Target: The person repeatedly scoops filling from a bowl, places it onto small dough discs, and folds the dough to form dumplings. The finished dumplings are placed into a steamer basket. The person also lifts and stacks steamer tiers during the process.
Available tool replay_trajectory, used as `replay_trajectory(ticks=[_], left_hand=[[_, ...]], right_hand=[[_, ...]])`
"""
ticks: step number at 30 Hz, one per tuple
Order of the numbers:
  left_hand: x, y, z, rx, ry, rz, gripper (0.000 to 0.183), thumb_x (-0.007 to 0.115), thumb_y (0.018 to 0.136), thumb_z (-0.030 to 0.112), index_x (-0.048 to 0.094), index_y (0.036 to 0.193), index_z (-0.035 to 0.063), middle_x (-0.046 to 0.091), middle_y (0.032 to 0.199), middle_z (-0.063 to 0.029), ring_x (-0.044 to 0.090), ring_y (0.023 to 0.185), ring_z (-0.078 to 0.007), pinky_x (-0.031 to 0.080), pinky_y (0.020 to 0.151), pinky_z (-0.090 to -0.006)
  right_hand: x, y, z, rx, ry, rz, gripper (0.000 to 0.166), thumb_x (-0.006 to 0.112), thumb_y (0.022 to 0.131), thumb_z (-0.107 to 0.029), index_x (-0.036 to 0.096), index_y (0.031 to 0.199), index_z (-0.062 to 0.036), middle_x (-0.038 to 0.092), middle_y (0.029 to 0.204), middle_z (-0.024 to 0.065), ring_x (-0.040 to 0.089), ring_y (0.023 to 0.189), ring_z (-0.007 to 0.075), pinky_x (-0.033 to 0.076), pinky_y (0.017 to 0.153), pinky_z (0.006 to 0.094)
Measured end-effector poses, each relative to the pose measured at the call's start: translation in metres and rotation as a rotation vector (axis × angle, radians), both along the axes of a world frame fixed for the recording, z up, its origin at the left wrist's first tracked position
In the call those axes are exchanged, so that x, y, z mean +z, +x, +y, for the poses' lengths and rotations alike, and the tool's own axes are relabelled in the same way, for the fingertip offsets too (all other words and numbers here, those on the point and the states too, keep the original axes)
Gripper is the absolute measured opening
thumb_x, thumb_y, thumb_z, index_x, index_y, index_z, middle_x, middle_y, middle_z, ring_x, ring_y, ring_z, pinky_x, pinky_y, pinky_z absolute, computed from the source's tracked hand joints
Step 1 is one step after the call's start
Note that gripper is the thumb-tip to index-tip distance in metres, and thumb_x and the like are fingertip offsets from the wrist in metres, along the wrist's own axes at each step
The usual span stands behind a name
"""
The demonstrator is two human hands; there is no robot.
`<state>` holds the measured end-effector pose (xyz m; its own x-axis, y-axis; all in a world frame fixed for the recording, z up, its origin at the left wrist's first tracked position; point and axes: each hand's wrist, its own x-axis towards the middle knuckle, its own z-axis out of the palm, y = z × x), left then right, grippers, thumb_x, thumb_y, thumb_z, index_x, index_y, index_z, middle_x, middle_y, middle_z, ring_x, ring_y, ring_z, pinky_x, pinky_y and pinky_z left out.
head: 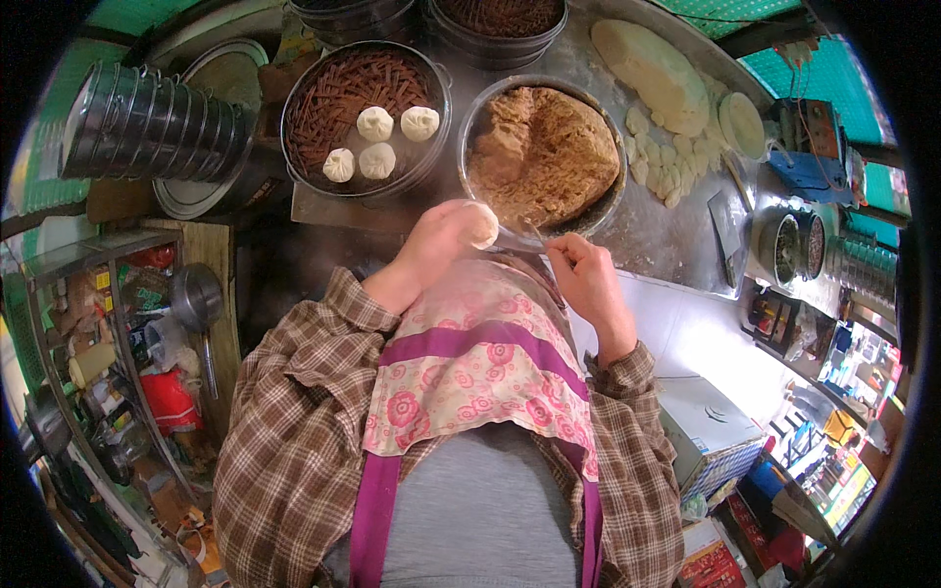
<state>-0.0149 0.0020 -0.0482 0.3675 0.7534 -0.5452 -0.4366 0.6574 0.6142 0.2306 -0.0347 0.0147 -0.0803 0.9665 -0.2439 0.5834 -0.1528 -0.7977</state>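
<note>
My left hand holds a round, pale piece of dough just below the near rim of a metal bowl. Brown filling is heaped in that bowl. Between the fingers of my right hand is the handle of a thin utensil, its far end at the near edge of the filling. To the left of the bowl, several pleated buns sit in a round metal steamer tray with a brown woven liner.
A large dough mass and flattened dough pieces lie on the worktop at right, with a cleaver nearer me. Steamer trays are stacked at left. More steamers stand at the back. A shelf rack is at lower left.
</note>
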Motion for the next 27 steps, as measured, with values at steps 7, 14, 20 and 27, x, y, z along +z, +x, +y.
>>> replay_trajectory(ticks=[7, 14, 20, 27], left_hand=[[0.020, 0.012, 0.003, 0.032, -0.019, -0.036, 0.022, 0.055, 0.100, 0.014, 0.066, 0.111, -0.0010, 0.068, 0.104, -0.0047, 0.064, 0.094, -0.0120, 0.052, 0.083, -0.0261], [0.037, 0.014, 0.010, 0.163, 0.007, -0.010, 0.023, 0.053, 0.101, 0.012, 0.064, 0.114, -0.0023, 0.069, 0.107, -0.0076, 0.066, 0.096, -0.0134, 0.052, 0.084, -0.0261], [0.020, 0.000, 0.009, 0.246, 0.136, 0.056, 0.025, 0.051, 0.102, 0.013, 0.063, 0.117, -0.0019, 0.070, 0.108, -0.0076, 0.068, 0.096, -0.0134, 0.053, 0.082, -0.0251], [0.011, 0.003, 0.009, 0.194, 0.098, -0.021, 0.027, 0.049, 0.104, 0.013, 0.062, 0.120, -0.0043, 0.069, 0.113, -0.0103, 0.067, 0.102, -0.0170, 0.054, 0.089, -0.0294]], right_hand=[[-0.013, -0.002, -0.007, -0.118, -0.109, 0.194, 0.015, 0.064, 0.096, -0.009, 0.068, 0.098, 0.0049, 0.058, 0.066, -0.0018, 0.047, 0.060, 0.0030, 0.037, 0.052, 0.0234], [-0.045, 0.003, -0.001, -0.347, -0.305, 0.639, 0.019, 0.064, 0.097, -0.010, 0.067, 0.106, 0.0065, 0.054, 0.067, -0.0037, 0.042, 0.056, 0.0032, 0.030, 0.049, 0.0212], [-0.047, 0.004, 0.007, -0.434, -0.284, 0.751, 0.020, 0.062, 0.099, -0.007, 0.063, 0.111, 0.0086, 0.050, 0.067, -0.0038, 0.036, 0.053, 0.0029, 0.024, 0.046, 0.0205], [-0.022, 0.010, 0.014, -0.485, -0.309, 0.980, 0.017, 0.059, 0.099, -0.006, 0.065, 0.109, 0.0056, 0.047, 0.063, -0.0028, 0.034, 0.050, 0.0054, 0.024, 0.047, 0.0224]])
